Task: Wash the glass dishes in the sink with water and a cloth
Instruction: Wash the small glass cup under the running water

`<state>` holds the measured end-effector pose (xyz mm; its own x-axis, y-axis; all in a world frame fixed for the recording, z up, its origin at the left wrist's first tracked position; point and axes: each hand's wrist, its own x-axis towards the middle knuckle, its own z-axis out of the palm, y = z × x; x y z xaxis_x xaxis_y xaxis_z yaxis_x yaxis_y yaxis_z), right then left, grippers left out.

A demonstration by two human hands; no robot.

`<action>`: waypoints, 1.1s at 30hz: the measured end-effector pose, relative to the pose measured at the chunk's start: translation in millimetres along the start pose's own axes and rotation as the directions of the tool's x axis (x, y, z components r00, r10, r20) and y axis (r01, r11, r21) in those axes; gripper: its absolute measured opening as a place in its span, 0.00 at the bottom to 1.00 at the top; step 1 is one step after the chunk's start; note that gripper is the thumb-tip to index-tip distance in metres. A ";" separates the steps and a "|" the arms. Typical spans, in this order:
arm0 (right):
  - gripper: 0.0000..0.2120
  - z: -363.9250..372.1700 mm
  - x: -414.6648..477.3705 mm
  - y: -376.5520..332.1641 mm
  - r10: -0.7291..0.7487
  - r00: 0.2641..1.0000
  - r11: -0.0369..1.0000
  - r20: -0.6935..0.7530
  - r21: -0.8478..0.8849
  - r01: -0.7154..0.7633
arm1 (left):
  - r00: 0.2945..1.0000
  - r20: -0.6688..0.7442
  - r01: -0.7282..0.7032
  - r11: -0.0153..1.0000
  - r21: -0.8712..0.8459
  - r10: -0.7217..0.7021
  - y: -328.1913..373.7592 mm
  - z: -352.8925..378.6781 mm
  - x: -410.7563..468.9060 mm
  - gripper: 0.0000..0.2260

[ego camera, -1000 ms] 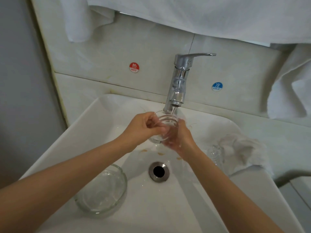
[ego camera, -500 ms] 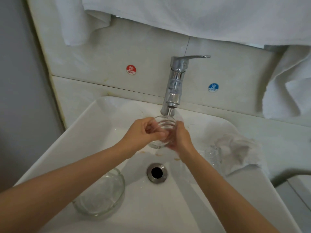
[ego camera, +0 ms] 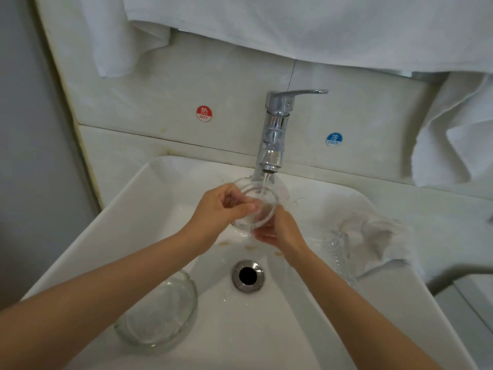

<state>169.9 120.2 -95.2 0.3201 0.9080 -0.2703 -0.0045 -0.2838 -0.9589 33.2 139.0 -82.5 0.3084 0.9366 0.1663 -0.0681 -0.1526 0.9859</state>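
Observation:
A small clear glass dish (ego camera: 260, 206) is held tilted under the running tap (ego camera: 274, 134), with water streaming into it. My left hand (ego camera: 221, 209) grips its left rim, thumb and fingers reaching inside. My right hand (ego camera: 277, 231) cups it from below and to the right. A larger glass bowl (ego camera: 157, 313) sits in the white sink (ego camera: 138, 225) at the lower left. Another clear glass piece (ego camera: 337, 249) lies at the right of the basin beside a crumpled white cloth (ego camera: 373, 236) on the sink's rim.
The drain (ego camera: 248, 275) lies in the middle of the basin below my hands. White towels (ego camera: 293, 28) hang above and to the right (ego camera: 458, 134). Hot (ego camera: 204, 113) and cold (ego camera: 334, 139) stickers flank the tap on the wall.
The view has shifted slightly. My hands keep the small dish under the stream, and my left fingers have moved a little on its rim.

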 end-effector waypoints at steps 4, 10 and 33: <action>0.20 14.8 -3.3 2.7 0.115 0.987 0.938 0.116 0.314 -0.146 | 1.000 0.015 0.028 0.994 -0.103 -0.027 1.2 -2.9 4.7 0.12; 0.19 18.1 -4.5 -1.1 0.139 0.990 0.895 -0.012 0.429 -0.120 | 0.984 0.108 0.157 0.981 -0.117 -0.144 -2.2 -4.5 5.1 0.08; 0.17 23.8 -24.1 -21.4 -0.686 0.711 0.335 0.156 -0.799 0.499 | 0.980 0.170 -0.162 0.912 0.378 0.104 -3.1 5.8 -4.2 0.13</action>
<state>139.8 111.7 -70.3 0.0829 0.8880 0.4523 0.9152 0.1118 -0.3872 37.6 133.7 -86.2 0.4566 0.8483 0.2681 0.2465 -0.4102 0.8780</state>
